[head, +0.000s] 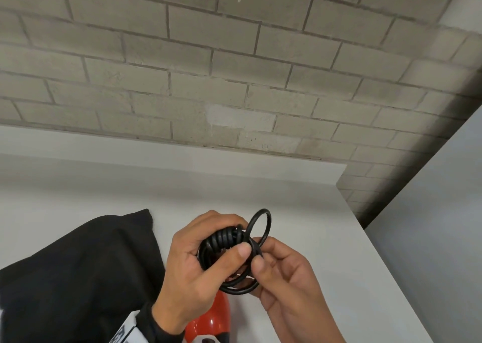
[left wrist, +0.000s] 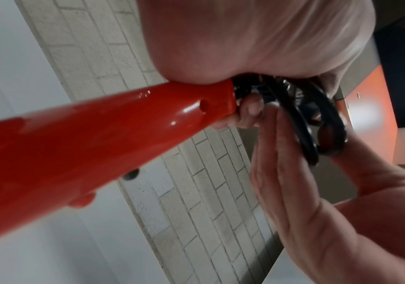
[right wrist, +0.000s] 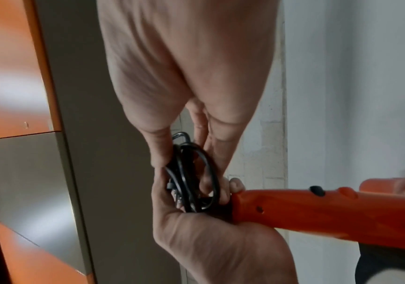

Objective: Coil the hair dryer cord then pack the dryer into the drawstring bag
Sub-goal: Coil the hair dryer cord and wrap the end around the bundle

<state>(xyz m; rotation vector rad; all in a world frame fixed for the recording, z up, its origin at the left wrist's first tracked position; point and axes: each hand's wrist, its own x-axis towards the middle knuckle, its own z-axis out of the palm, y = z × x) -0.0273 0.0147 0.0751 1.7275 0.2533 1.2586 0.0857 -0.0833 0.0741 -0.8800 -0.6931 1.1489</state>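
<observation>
The red hair dryer hangs low between my hands, mostly hidden in the head view; its handle shows in both wrist views. The black cord is wound into a tight coil at the handle's end. My left hand grips this coil, thumb pressed on top. My right hand pinches a cord loop that sticks up from the coil. The coil sits between the fingers of both hands. The black drawstring bag lies on the white table to the left.
The white table runs back to a grey brick wall; its right edge slopes down past my right hand. Orange and grey cabinet panels stand behind.
</observation>
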